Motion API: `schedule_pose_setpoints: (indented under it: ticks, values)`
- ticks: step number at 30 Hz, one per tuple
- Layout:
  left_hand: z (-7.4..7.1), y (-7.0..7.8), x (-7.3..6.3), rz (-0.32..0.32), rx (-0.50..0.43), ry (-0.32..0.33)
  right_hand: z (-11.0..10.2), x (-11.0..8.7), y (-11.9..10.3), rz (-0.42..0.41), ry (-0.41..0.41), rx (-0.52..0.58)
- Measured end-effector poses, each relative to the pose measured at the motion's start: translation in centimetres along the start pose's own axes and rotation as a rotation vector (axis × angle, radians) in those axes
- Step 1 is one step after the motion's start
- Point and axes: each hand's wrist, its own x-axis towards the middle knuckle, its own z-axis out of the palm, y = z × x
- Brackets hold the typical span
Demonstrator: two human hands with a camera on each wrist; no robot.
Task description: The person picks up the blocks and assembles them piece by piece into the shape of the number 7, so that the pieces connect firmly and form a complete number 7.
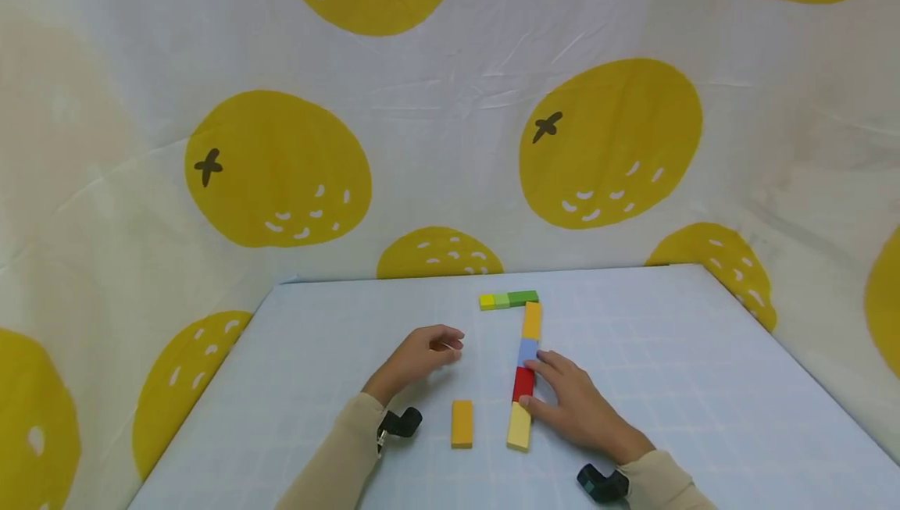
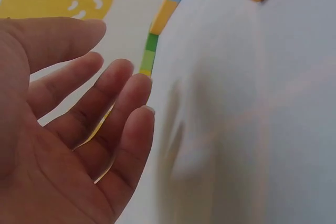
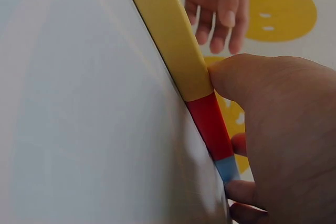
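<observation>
A row of blocks runs lengthwise on the table: an orange block [image 1: 532, 321], a light blue block [image 1: 527, 352], a red block [image 1: 523, 384] and a pale yellow block [image 1: 519, 426] stand end to end. My right hand [image 1: 580, 404] rests against the row's right side. Its thumb touches near the seam of the pale yellow and red blocks, and its fingertips lie by the red and blue blocks. To the left of the row, my left hand [image 1: 422, 354] hovers above the table, fingers loosely bent, holding nothing.
A single orange block [image 1: 462, 424] lies left of the row's near end. Across the far end, a yellow block [image 1: 487, 302], a light green block [image 1: 501, 301] and a green block [image 1: 523, 298] form a short crosswise line. A patterned curtain [image 1: 450, 143] hangs behind the table [image 1: 703, 385].
</observation>
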Motion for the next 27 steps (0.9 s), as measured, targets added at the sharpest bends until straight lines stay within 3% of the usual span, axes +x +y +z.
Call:
schedule_pose_setpoints:
  ticks: [12,21,27]
  values:
    - [0.9,-0.4,-3.5,0.018,-0.009,-0.035,0.2,0.3,-0.3,0.002,-0.011,-0.002]
    - [1.3,-0.8,-4.3,0.045,-0.046,-0.027,-0.1,-0.1,-0.1,0.001,-0.005,-0.006]
    - [1.3,-0.9,-4.5,0.036,-0.04,-0.115,-0.1,0.0,-0.1,-0.01,0.0,-0.012]
